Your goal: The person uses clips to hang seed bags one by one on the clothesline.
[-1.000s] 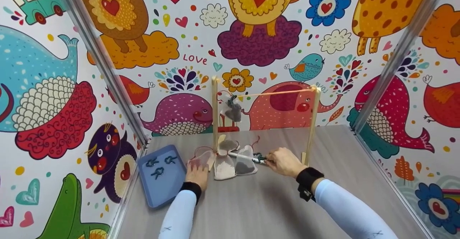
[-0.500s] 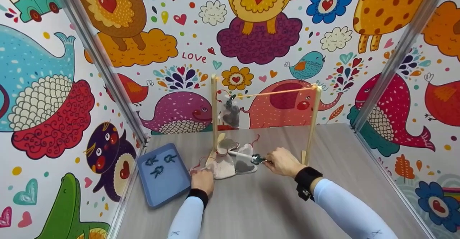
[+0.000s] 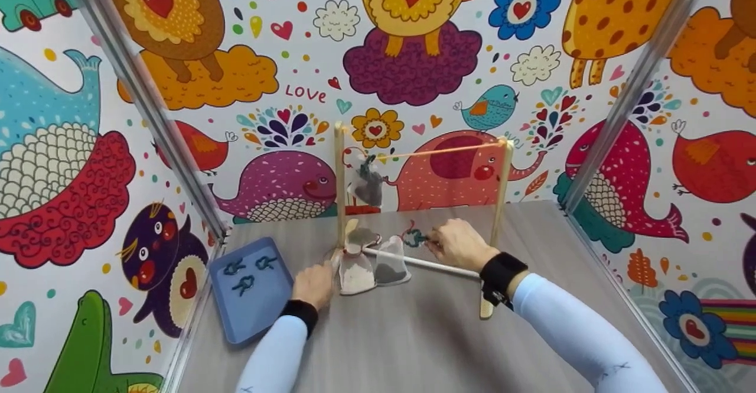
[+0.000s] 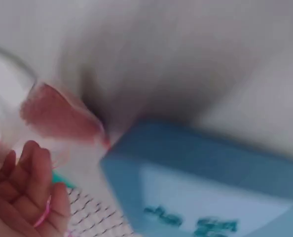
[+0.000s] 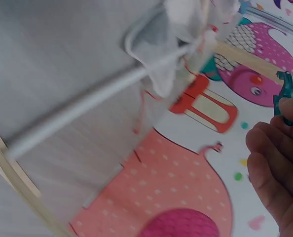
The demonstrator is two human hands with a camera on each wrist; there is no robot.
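Note:
My right hand [image 3: 460, 244] pinches a small green clothespin [image 3: 415, 237] between thumb and fingertips, above the table behind the white rod [image 3: 437, 264]. In the right wrist view the clothespin [image 5: 285, 96] points up from the fingertips. My left hand [image 3: 314, 285] is beside the left post, its fingers curled at the sheer top of a pink-filled mesh drawstring bag [image 4: 60, 116]; the hand mostly hides this bag in the head view. Close by lie a white-filled bag [image 3: 357, 278] and a grey-filled bag [image 3: 391, 268]. Another grey-filled bag [image 3: 369, 189] hangs by a green clothespin from the orange cord [image 3: 443, 152].
Two wooden posts [image 3: 340, 186] carry the cord, and the rod joins them low down. A further sheer bag [image 3: 361, 236] lies at the left post's foot. At left, a blue tray [image 3: 248, 316] holds several green clothespins. Patterned walls enclose the table.
My right hand has lifted the clothespin up and away from the rod. The left fingers went from lying spread over the pink bag to curling at it, drawing it toward me, then shifting left.

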